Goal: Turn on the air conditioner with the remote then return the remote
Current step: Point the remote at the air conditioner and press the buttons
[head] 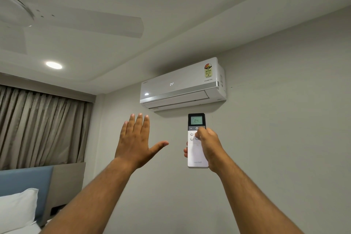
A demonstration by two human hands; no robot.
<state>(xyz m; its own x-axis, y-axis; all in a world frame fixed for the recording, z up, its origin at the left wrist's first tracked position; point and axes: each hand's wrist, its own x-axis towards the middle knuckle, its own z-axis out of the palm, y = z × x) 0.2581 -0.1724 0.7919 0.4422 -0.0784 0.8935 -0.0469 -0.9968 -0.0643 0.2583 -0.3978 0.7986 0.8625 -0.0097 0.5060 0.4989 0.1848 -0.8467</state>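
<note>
Right hand (208,143) grips the remote (196,140), thumb by the power button; left hand (135,141) is spread open, empty. The AC (182,85) above shows 24; a second press could switch it off.

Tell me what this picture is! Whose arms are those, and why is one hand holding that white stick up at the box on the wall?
The camera sits on a person's head, so you see what they see: their own two arms reaching out. The right hand holds a remote, the white stick. Its small screen shows 24, and the thumb rests near the power button. The left hand holds nothing; it is spread open, fingers up. The box high on the wall is the air conditioner, and its front also shows 24, so it looks switched on. Its flap at the bottom looks shut or barely open. Around it you can see a ceiling fan, a ceiling light, curtains and a pillow on a bed.
</note>
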